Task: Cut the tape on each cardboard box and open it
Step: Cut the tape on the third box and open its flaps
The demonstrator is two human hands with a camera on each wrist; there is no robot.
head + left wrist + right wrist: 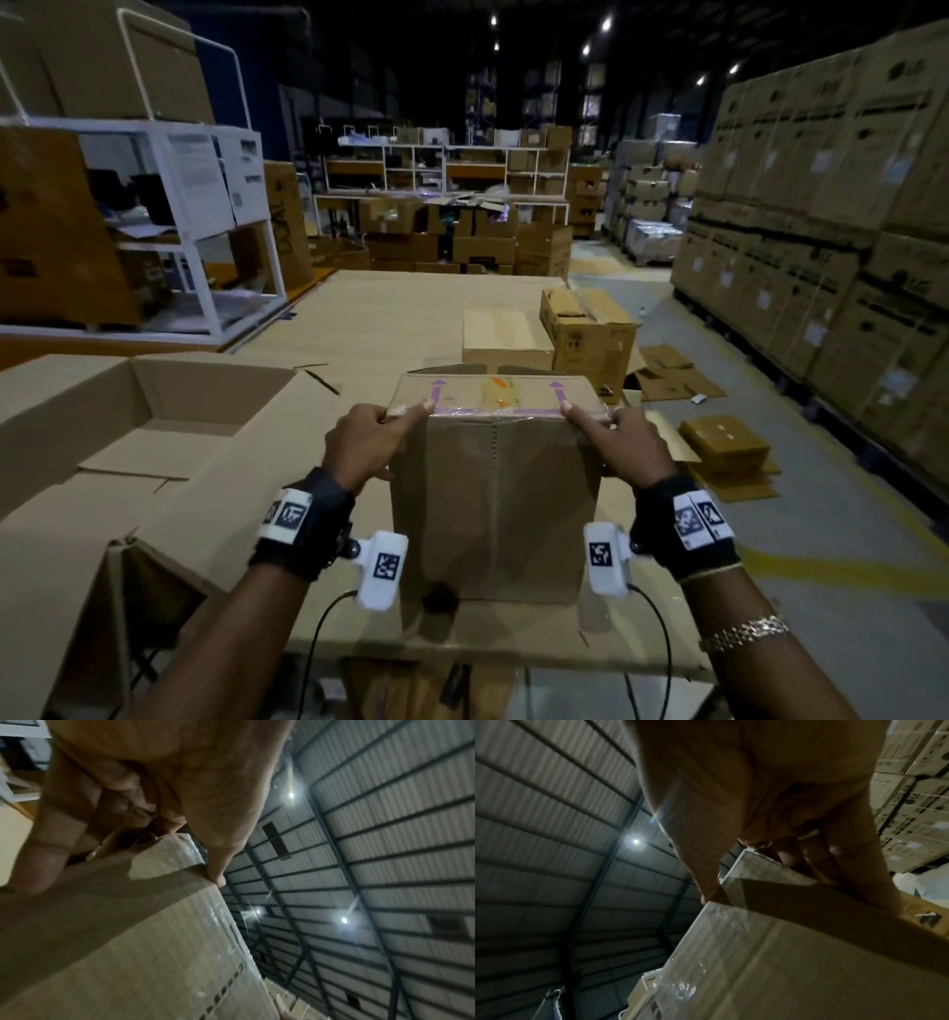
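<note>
A tall brown cardboard box (493,493) stands upright on a cardboard-covered surface right in front of me. Clear tape (493,411) runs along its near top edge, over purple arrows and an orange mark on the lid. My left hand (369,442) grips the top left corner, thumb on the near edge and fingers curled on the side. My right hand (616,442) grips the top right corner the same way. In the wrist views, the left hand (154,791) and the right hand (770,791) clasp the box (128,943) (795,963). No cutting tool shows.
A large open box (154,411) lies to the left. Two closed boxes (506,334) (590,334) stand behind the held one. Flattened cardboard (724,447) lies on the floor at right, before a wall of stacked cartons (821,205). A white rack (205,205) stands far left.
</note>
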